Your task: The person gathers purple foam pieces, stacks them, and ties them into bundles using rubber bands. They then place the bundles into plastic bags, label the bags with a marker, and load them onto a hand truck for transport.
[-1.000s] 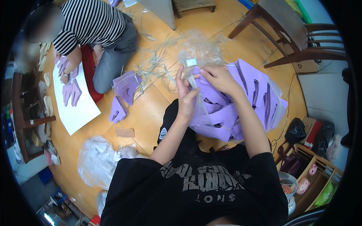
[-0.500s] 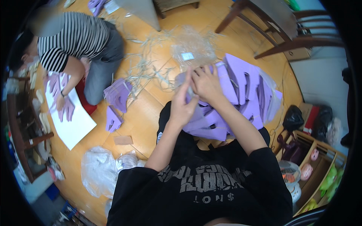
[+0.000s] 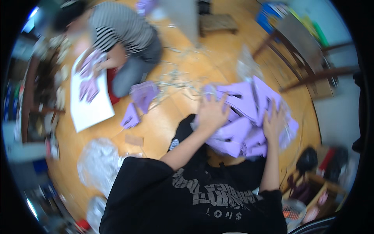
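Observation:
A bulky bundle of purple cut pieces with dark slots (image 3: 241, 113), wrapped in clear plastic, lies on the floor in front of me. My left hand (image 3: 212, 112) rests on its left side with the fingers spread. On the right side, my right hand (image 3: 274, 121) lies against the pieces, its fingers apart too. Both hands are a little blurred, and neither closes on a piece. Clear plastic film (image 3: 289, 134) shows along the bundle's right edge.
At the left a person in a striped shirt (image 3: 120, 31) bends over a white sheet (image 3: 91, 113) bearing purple gloves (image 3: 89, 89). Between us sit smaller purple stacks (image 3: 144, 95). Clear plastic bags (image 3: 99, 162) lie at the lower left; a wooden chair (image 3: 300, 50) stands far right.
My hands, together at the bundle's far left corner before, have parted; the right moved across to the bundle's right side. The bundle looks shifted and more compact. My view has turned.

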The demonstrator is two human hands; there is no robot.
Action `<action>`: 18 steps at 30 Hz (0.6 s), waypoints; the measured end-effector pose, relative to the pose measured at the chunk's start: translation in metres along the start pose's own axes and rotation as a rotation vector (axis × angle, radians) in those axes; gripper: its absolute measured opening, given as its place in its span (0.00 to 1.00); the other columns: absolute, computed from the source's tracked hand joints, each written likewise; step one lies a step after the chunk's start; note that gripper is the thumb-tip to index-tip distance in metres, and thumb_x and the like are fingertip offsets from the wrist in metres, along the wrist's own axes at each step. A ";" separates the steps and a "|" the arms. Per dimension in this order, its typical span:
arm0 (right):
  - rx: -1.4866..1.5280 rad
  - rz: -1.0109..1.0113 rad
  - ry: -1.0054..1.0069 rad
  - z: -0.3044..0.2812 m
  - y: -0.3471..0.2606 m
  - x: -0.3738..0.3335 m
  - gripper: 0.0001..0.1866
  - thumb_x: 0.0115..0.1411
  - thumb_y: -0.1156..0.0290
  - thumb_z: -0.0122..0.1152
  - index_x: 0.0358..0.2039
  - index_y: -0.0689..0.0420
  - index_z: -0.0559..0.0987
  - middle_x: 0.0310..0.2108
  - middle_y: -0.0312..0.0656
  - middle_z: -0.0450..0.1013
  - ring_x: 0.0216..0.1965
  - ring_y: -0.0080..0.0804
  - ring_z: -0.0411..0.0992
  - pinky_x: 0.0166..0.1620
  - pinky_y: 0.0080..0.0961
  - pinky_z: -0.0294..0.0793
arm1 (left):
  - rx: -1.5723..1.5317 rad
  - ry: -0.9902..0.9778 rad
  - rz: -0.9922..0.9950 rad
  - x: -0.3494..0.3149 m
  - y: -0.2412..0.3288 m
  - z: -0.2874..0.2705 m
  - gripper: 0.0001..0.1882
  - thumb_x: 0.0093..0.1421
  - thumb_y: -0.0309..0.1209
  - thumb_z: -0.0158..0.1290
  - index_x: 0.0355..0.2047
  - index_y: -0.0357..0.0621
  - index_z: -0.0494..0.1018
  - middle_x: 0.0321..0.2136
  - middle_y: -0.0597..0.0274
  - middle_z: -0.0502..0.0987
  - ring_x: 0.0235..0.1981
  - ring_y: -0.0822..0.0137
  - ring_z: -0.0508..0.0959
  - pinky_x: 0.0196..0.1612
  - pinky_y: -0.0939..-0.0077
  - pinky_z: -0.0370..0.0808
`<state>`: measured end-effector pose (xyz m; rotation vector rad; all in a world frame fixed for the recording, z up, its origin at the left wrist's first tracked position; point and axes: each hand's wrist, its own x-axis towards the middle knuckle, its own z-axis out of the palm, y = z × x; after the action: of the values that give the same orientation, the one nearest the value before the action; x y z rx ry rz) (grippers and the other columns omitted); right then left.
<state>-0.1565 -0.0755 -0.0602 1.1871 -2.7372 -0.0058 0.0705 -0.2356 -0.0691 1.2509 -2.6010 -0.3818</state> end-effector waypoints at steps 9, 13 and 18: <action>0.015 -0.014 0.063 0.020 0.011 0.001 0.33 0.69 0.48 0.50 0.74 0.31 0.60 0.74 0.45 0.56 0.75 0.52 0.51 0.71 0.66 0.45 | -0.188 0.177 -0.053 -0.012 0.004 -0.009 0.27 0.63 0.47 0.52 0.62 0.56 0.74 0.56 0.36 0.70 0.64 0.28 0.62 0.63 0.40 0.67; 0.007 -0.035 0.094 0.019 0.011 0.000 0.33 0.70 0.47 0.48 0.74 0.31 0.60 0.75 0.46 0.56 0.75 0.53 0.51 0.70 0.66 0.46 | -0.205 0.208 -0.053 -0.013 0.002 -0.003 0.26 0.64 0.48 0.52 0.62 0.61 0.74 0.56 0.37 0.71 0.63 0.30 0.63 0.61 0.41 0.70; 0.035 0.001 0.084 0.015 0.005 -0.001 0.33 0.68 0.48 0.50 0.74 0.32 0.61 0.75 0.45 0.55 0.75 0.51 0.49 0.71 0.65 0.46 | -0.162 0.199 -0.060 -0.013 -0.001 0.000 0.26 0.64 0.50 0.51 0.62 0.63 0.74 0.54 0.38 0.72 0.63 0.30 0.63 0.61 0.42 0.71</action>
<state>-0.1621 -0.0723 -0.0753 1.1676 -2.6756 0.0896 0.0791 -0.2259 -0.0701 1.2458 -2.3216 -0.4448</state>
